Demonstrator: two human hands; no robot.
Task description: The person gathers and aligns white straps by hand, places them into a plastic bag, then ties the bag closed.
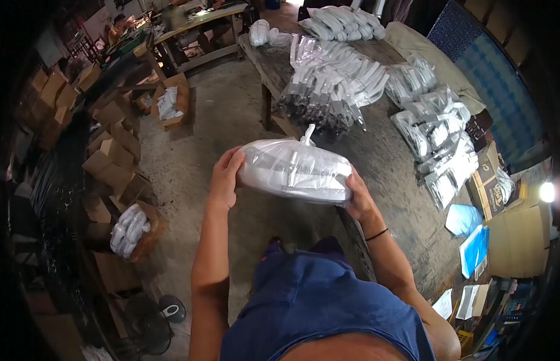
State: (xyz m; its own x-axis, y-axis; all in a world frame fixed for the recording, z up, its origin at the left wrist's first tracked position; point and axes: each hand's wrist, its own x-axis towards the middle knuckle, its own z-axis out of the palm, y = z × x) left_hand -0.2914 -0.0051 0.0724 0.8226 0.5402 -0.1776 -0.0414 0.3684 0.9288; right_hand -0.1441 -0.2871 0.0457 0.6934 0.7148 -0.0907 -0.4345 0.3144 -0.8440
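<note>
Between my two hands is a clear plastic bag packed with white items (295, 171), its top tied in a knot that points away from me. What the white items are cannot be made out through the plastic. My left hand (227, 174) grips the bag's left end, thumb on top. At the right end, my right hand (359, 195) is closed round the bag, with a dark band on the wrist. The bag is held up over the floor, beside the near edge of the worktable (382, 162).
Plastic-wrapped packets (334, 78) lie in a heap on the table, with more silvery packets (439, 144) along its right side. On the floor at left stand cardboard boxes (114, 159) and a carton of white bundles (132, 231). A person (118, 29) sits far back left.
</note>
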